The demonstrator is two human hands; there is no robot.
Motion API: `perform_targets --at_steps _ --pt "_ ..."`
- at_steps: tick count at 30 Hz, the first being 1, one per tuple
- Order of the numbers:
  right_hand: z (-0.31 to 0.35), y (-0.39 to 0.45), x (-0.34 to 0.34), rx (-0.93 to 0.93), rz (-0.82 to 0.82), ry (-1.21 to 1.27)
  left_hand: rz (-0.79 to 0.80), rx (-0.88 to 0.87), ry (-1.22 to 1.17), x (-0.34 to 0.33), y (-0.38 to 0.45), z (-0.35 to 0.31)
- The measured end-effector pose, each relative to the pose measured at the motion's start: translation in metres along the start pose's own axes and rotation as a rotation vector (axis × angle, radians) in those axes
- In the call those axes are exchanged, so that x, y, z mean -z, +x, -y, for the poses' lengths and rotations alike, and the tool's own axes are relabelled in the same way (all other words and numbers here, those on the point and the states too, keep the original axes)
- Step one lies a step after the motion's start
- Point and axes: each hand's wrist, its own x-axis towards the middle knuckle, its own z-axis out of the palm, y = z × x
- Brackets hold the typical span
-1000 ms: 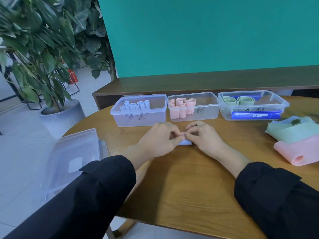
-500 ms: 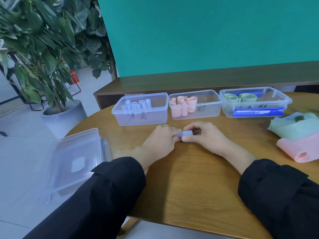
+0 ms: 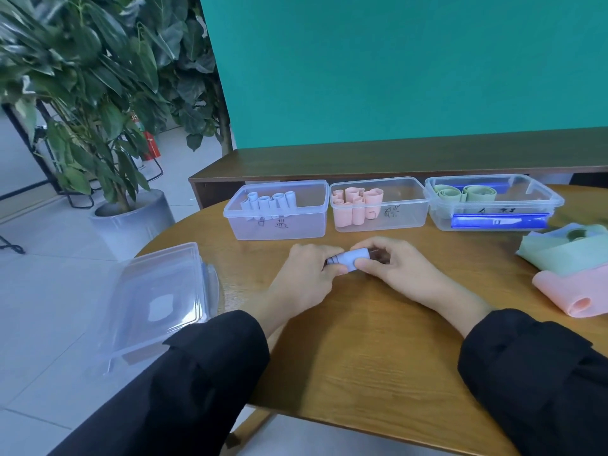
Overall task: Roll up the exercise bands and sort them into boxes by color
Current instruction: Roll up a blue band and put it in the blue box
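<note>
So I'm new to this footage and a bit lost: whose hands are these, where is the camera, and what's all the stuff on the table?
No machine here: a person wears a camera on the head, looking down at their own hands. The left hand and right hand together hold a rolled light blue band just above the round wooden table. Behind stand three clear boxes: the left box has blue rolls, the middle box pink rolls, the right box green rolls. On the right lie loose bands: a green band and a pink band. A clear lid rests at the table's left edge.
</note>
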Motion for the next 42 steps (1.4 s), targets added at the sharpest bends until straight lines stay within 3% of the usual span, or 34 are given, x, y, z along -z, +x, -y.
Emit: perform_targets --at_steps 6,14,22,26,29,33,37,42 --pt "0.044 -0.014 -0.009 0.051 -0.022 0.338 -0.162 0.037 -0.203 0.026 -0.044 -0.012" --pt "0.078 -0.007 -0.022 0.052 0.086 0.06 -0.283 0.122 -0.339 0.019 -0.08 -0.005" --pt "0.107 0.017 -0.03 0.058 0.149 0.115 -0.289 0.109 -0.466 0.041 -0.076 0.011" --pt "0.116 0.031 -0.033 0.064 0.131 0.095 -0.27 0.138 -0.688 0.05 -0.074 0.011" --pt "0.122 0.039 -0.033 0.064 0.13 0.104 -0.375 0.205 -0.831 0.057 -0.071 0.009" --pt "0.128 0.048 -0.034 0.007 0.171 0.101 -0.481 0.24 -0.807 0.06 -0.068 0.012" --pt "0.128 0.054 -0.034 -0.097 0.183 0.256 -0.525 0.246 -0.771 0.061 -0.065 0.017" --pt "0.128 0.065 -0.029 -0.083 0.175 0.149 -0.502 0.296 -0.781 0.058 -0.059 0.017"
